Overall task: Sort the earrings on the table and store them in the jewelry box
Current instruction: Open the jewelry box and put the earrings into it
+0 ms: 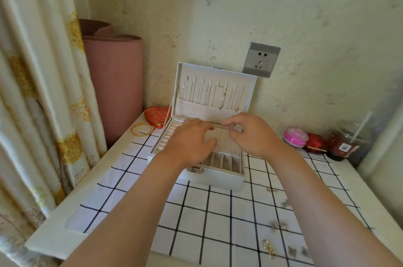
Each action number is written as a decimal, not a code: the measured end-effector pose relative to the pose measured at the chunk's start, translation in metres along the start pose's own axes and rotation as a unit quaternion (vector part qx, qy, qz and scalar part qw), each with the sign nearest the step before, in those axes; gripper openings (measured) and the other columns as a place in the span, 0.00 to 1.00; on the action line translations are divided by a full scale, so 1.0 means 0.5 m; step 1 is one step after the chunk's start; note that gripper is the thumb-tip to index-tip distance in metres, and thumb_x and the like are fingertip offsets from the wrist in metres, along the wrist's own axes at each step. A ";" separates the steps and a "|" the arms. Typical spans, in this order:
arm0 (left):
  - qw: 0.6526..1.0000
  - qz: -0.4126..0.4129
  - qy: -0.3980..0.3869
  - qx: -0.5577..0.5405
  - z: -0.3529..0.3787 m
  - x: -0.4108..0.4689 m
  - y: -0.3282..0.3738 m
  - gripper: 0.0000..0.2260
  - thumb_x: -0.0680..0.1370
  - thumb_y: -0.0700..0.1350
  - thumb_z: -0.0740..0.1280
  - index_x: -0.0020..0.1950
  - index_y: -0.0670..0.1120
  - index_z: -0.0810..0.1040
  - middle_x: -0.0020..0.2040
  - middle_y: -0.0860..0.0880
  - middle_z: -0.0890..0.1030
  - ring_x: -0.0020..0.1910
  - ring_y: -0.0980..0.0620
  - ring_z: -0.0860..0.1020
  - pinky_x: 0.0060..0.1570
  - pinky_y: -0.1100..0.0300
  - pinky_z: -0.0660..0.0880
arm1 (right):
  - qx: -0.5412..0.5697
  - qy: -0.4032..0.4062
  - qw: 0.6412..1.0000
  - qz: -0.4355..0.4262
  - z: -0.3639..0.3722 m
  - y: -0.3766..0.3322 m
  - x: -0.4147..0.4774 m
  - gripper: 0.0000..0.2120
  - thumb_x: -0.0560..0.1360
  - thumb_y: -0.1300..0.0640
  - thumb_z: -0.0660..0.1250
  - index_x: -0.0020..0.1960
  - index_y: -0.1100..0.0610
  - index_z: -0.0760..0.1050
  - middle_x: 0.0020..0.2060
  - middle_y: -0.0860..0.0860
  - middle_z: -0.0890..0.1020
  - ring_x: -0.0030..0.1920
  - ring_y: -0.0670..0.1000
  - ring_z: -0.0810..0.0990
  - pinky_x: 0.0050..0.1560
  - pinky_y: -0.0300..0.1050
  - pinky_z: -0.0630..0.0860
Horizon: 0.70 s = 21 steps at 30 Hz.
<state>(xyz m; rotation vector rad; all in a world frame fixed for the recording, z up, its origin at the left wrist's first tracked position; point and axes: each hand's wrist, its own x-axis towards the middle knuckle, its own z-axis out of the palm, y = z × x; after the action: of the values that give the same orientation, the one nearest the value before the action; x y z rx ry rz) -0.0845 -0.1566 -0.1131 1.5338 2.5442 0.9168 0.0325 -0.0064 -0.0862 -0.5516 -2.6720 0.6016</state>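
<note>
Head view: the earrings point(269, 248) lie loose on the checked cloth point(196, 212) near the table's point(54, 236) near right corner, well apart from the jewelry box point(218, 176), whose front compartments point(226, 161) look bare. Over its pierced panel point(224, 142) the left hand point(187, 142) lies spread, and the right hand point(250, 133) curls thumb towards forefinger; whether it pinches an earring cannot be told. A steadied panel and a post guided straight into one hole, pairs together, would serve best; behind, the upright lid point(216, 74) carries hanging necklaces point(222, 96).
</note>
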 end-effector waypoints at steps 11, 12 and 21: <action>0.990 0.127 -0.061 -0.026 0.089 -0.035 0.187 0.11 0.79 0.50 0.65 0.61 0.54 0.79 0.52 0.57 0.80 0.51 0.55 0.76 0.56 0.56 0.74 | -0.068 -0.025 0.982 0.172 -0.086 0.157 -0.228 0.13 0.79 0.54 0.62 0.58 0.39 0.79 0.56 0.39 0.80 0.50 0.48 0.83 0.52 0.45 0.79; 0.987 0.144 -0.069 -0.002 0.103 -0.033 0.202 0.12 0.79 0.50 0.64 0.61 0.54 0.80 0.53 0.56 0.81 0.53 0.54 0.77 0.57 0.57 0.73 | -0.081 -0.034 0.981 0.175 -0.088 0.166 -0.239 0.13 0.80 0.54 0.62 0.58 0.40 0.79 0.57 0.39 0.80 0.52 0.46 0.82 0.53 0.43 0.78; 0.934 0.154 -0.148 0.286 0.203 -0.011 0.233 0.12 0.79 0.53 0.64 0.58 0.54 0.82 0.53 0.52 0.82 0.57 0.49 0.76 0.64 0.52 0.62 | -0.146 -0.115 0.974 0.126 -0.052 0.183 -0.259 0.13 0.78 0.52 0.68 0.61 0.45 0.80 0.56 0.43 0.82 0.55 0.46 0.79 0.52 0.41 0.74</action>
<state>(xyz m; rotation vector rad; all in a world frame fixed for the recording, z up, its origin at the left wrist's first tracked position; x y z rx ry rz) 0.0434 -0.0740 -0.1402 2.0624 2.4986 -0.0936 0.1819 0.0218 -0.1384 -0.9673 -2.9573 0.3541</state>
